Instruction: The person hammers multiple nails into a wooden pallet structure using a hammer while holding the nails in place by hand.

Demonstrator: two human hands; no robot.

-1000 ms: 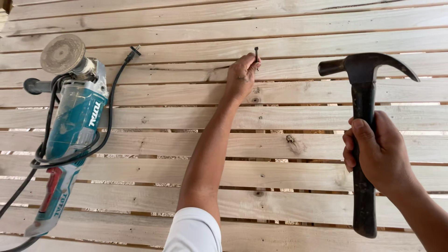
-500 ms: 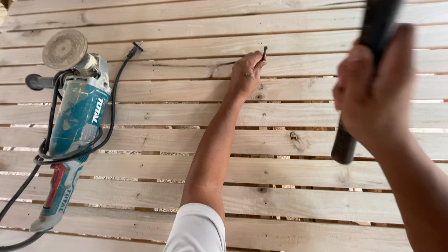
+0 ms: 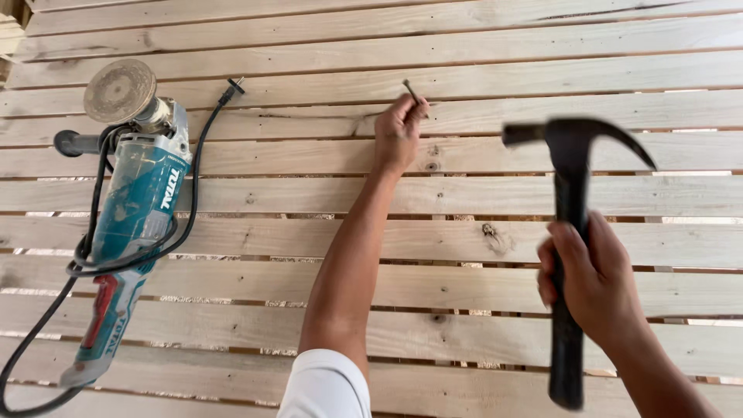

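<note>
Pale wooden slats (image 3: 480,248) run side to side across the whole view, with narrow gaps between them; their ends are cut off at every edge. On the left lies a teal angle grinder (image 3: 135,205), its round sanding disc (image 3: 120,90) at the top, and its black cord (image 3: 93,255) looped around the body; the cord runs out of view at the lower left. A white printed label runs along its teal casing, with another on the red-and-grey handle lower down. The black claw hammer (image 3: 571,193) is blurred, so its head is hard to make out. The right hand (image 3: 594,279) is clamped around its handle, well right of the nail. The left hand (image 3: 398,131), its sleeve (image 3: 325,387) white, pinches a small dark nail (image 3: 412,90) between its fingertips, tilted, with its point on a slat.
</note>
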